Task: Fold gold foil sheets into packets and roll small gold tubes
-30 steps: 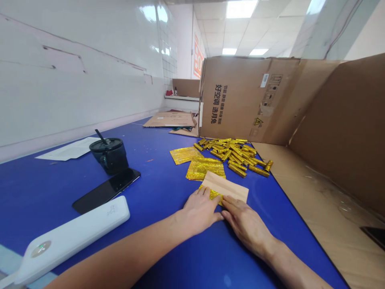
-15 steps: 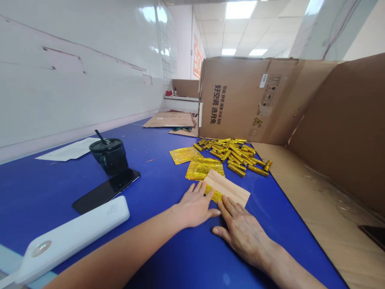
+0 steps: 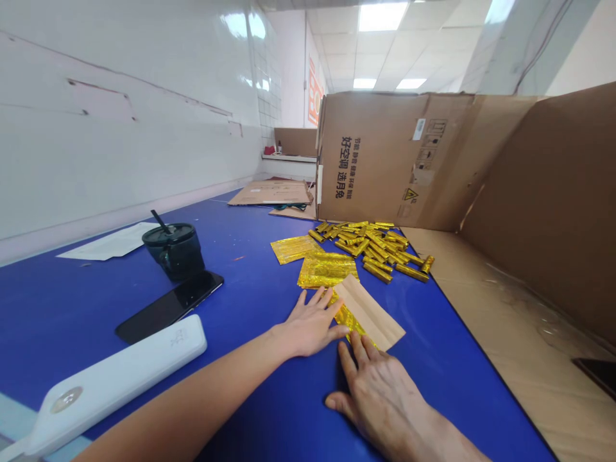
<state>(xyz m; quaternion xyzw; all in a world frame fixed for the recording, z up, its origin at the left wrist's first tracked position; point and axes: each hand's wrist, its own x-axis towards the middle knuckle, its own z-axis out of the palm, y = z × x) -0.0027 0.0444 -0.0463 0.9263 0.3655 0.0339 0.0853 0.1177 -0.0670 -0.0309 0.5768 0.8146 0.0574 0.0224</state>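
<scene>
A paper sheet, plain tan with a gold foil strip along its near left edge, lies slanted on the blue table. My left hand is spread flat, its fingertips at the sheet's left end and its thumb by the gold strip. My right hand rests with fingers stretched out, their tips on the strip's near end and the thumb apart on the table. Just beyond lie flat gold foil sheets and another gold sheet. Behind them is a heap of rolled gold foil tubes.
A large cardboard box stands at the back, with more cardboard along the right. On the left are a dark lidded cup, a black phone, a long white device and white paper.
The tan sheet has shifted slightly right and toward me, and turned more steeply. My right hand has drawn back toward me, uncovering more of the gold strip. My left hand has barely moved.
</scene>
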